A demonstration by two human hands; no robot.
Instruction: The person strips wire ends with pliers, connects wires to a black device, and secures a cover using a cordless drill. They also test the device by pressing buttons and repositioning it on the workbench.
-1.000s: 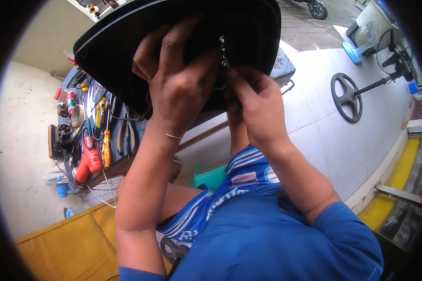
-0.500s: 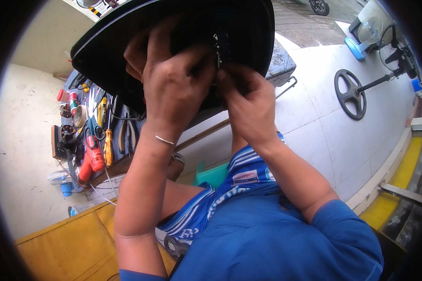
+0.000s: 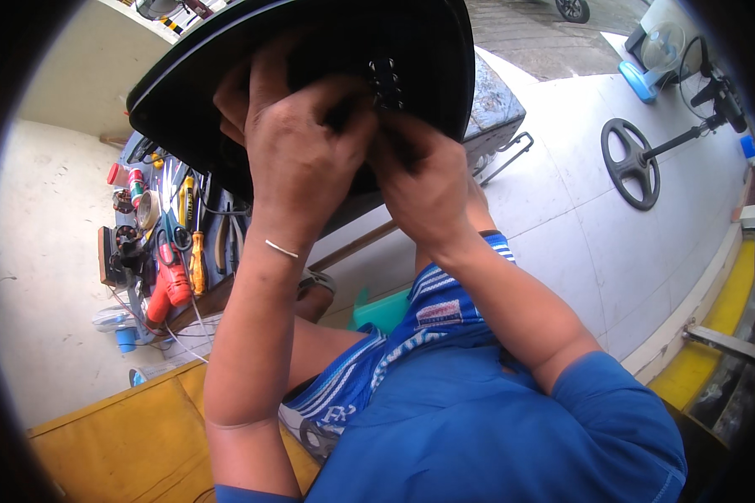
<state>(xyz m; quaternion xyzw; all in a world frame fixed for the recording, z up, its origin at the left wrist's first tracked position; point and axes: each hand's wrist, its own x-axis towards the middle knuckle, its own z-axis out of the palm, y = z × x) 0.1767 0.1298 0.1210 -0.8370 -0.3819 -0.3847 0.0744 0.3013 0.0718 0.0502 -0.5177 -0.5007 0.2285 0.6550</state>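
Note:
A large black curved shell [image 3: 189, 101] hangs over the work area, its dark hollow side facing me. Inside it is a small dark strip with bright metal spots along it [image 3: 386, 82], perhaps a terminal strip. My left hand [image 3: 306, 151] reaches into the hollow just left of the strip, thumb and forefinger bent together, the other fingers against the shell. Right below the strip, my right hand [image 3: 424, 172] has its thumb and fingers pressed together. The fingertips of both hands nearly meet in shadow, and what they pinch is hidden.
To the left, a bench carries scissors [image 3: 169, 226], a yellow-handled screwdriver [image 3: 197, 261], pliers [image 3: 221, 243], a red-orange tool [image 3: 168, 289] and a tape roll [image 3: 148, 210]. A scuffed metal box [image 3: 495, 105] stands behind the shell. On the right are a steering wheel [image 3: 631, 163] and a fan [image 3: 663, 50].
The shell and both hands have shifted slightly left. My right fingertips now sit just under the strip, covering its lower end.

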